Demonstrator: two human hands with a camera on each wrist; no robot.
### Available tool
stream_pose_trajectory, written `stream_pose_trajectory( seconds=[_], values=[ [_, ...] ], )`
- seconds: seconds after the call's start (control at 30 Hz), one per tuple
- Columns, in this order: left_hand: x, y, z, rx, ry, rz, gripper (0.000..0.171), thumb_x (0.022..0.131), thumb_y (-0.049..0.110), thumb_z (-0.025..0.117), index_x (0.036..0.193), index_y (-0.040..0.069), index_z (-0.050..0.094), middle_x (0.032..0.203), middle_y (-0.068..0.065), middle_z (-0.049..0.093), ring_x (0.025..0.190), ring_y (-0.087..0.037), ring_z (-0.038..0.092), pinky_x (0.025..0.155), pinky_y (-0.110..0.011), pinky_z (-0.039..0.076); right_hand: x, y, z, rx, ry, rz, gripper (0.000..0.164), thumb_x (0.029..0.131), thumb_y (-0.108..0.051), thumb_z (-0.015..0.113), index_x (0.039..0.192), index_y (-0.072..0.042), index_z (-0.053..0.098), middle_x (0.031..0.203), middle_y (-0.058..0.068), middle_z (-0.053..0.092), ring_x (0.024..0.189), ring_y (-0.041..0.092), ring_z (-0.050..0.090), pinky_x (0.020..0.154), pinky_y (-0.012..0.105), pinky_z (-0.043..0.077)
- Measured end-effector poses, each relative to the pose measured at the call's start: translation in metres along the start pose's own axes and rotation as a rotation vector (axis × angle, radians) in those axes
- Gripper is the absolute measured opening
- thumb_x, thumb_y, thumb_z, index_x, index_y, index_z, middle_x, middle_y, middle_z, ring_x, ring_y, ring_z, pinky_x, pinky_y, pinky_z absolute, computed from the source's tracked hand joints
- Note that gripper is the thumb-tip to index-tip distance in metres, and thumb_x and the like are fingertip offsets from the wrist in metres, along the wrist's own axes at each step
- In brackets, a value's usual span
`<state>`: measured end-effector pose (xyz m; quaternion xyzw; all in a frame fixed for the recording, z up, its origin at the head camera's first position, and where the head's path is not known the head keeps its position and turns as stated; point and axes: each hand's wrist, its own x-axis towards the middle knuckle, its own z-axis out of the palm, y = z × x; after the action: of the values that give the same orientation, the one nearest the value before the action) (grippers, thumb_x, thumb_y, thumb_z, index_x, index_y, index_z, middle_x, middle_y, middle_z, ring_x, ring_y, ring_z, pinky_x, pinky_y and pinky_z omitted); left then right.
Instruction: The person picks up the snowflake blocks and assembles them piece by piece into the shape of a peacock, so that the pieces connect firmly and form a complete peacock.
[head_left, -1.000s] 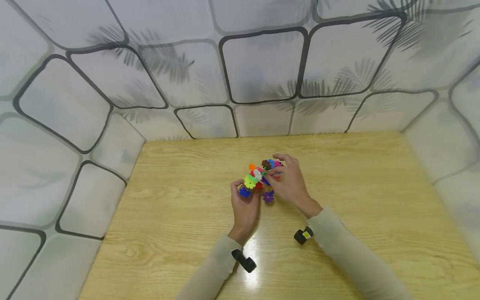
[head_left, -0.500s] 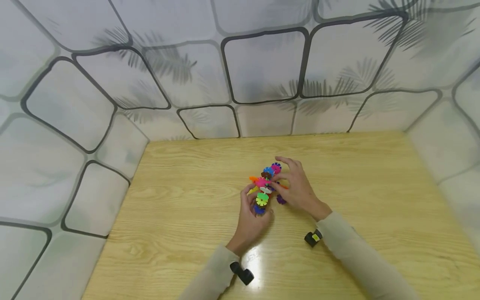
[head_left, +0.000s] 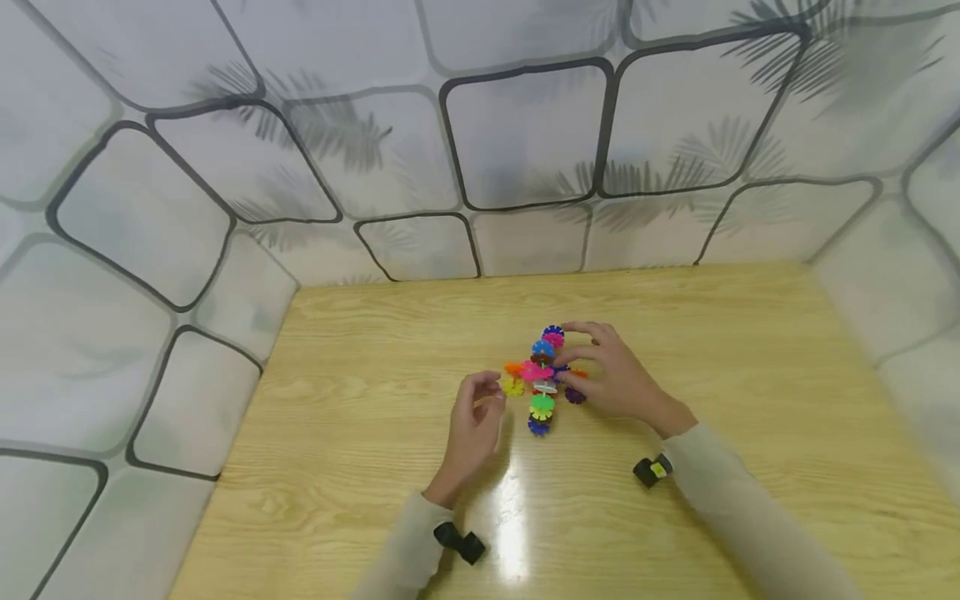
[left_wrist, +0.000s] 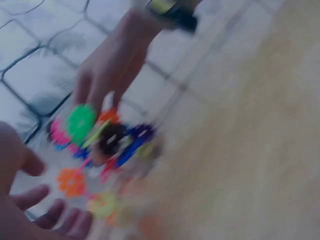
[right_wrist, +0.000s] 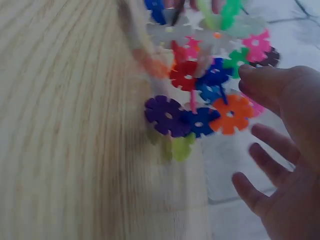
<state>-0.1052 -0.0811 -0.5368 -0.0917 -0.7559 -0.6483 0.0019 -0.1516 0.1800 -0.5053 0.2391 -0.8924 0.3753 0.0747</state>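
A construction of colourful notched plastic discs (snowflake building discs) stands on the wooden table, joined in crossing arms with a pink disc near its middle. My left hand is beside the yellow disc at its left end, fingers curved with nothing between them; the left wrist view shows this hand apart from the discs. On the right side, my right hand has its fingers spread close beside the construction. In the right wrist view, its thumb overlaps the edge of a green disc.
The light wooden table extends around both hands. A pale wall covering with dark outlines and leaf prints borders it at the back and sides. Black wrist cameras sit on both sleeves. The left wrist view is blurred.
The construction has turned and shifted right, away from the left hand, which has let go and drawn back left. My right hand has moved right and its fingertips have parted.
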Motion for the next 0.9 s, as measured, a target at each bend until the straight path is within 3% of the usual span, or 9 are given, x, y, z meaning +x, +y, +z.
stream_pose_trajectory(
  seconds=[0.13, 0.23, 0.33, 0.43, 0.6, 0.9],
  values=[
    [0.027, 0.000, -0.014, 0.204, -0.147, 0.071, 0.043, 0.107, 0.002, 0.061, 0.150, 0.002, 0.055, 0.148, -0.022, 0.060, 0.128, -0.040, 0.061, 0.103, -0.046, 0.057, -0.025, 0.011, -0.006, 0.078, 0.054, 0.106, 0.020, 0.094, -0.010, 0.086, 0.113, -0.009, 0.081, 0.134, 0.017, 0.073, 0.118, 0.035, 0.069, 0.099, 0.055, 0.061],
    [0.041, -0.003, -0.020, 0.305, -0.203, 0.093, 0.050, 0.107, 0.005, 0.065, 0.155, 0.005, 0.052, 0.150, -0.019, 0.061, 0.120, -0.035, 0.063, 0.093, -0.042, 0.056, -0.035, 0.018, -0.001, 0.141, 0.025, 0.205, 0.036, 0.098, -0.014, 0.084, 0.131, -0.005, 0.072, 0.131, 0.014, 0.074, 0.102, 0.023, 0.071, 0.084, 0.034, 0.065],
    [0.051, -0.004, -0.020, 0.326, -0.235, 0.120, 0.045, 0.108, 0.008, 0.067, 0.152, 0.005, 0.057, 0.145, -0.017, 0.065, 0.108, -0.030, 0.063, 0.087, -0.032, 0.052, -0.039, 0.020, 0.003, 0.162, 0.008, 0.243, 0.038, 0.100, -0.016, 0.081, 0.135, -0.005, 0.069, 0.128, 0.013, 0.075, 0.096, 0.017, 0.070, 0.077, 0.024, 0.061],
    [0.058, -0.004, -0.015, 0.323, -0.240, 0.173, 0.031, 0.108, 0.008, 0.068, 0.138, 0.004, 0.068, 0.131, -0.016, 0.072, 0.101, -0.026, 0.064, 0.083, -0.026, 0.049, -0.040, 0.019, 0.005, 0.141, 0.033, 0.227, 0.025, 0.101, -0.010, 0.079, 0.126, -0.007, 0.075, 0.119, 0.010, 0.076, 0.094, 0.016, 0.070, 0.077, 0.022, 0.060],
    [0.055, -0.003, -0.008, 0.327, -0.168, 0.227, 0.011, 0.105, 0.006, 0.071, 0.114, 0.006, 0.078, 0.108, -0.012, 0.078, 0.094, -0.021, 0.065, 0.078, -0.023, 0.046, -0.034, 0.018, 0.000, 0.152, 0.056, 0.192, 0.016, 0.101, -0.001, 0.075, 0.115, -0.008, 0.079, 0.112, 0.009, 0.077, 0.096, 0.021, 0.073, 0.082, 0.024, 0.062],
    [0.024, -0.001, -0.004, 0.358, -0.125, 0.317, 0.007, 0.101, 0.004, 0.076, 0.108, 0.005, 0.079, 0.098, -0.010, 0.078, 0.087, -0.022, 0.068, 0.071, -0.024, 0.049, -0.032, 0.024, -0.002, 0.183, 0.003, 0.178, 0.016, 0.103, -0.002, 0.072, 0.117, -0.008, 0.079, 0.114, 0.009, 0.079, 0.099, 0.017, 0.075, 0.086, 0.022, 0.063]
  ],
)
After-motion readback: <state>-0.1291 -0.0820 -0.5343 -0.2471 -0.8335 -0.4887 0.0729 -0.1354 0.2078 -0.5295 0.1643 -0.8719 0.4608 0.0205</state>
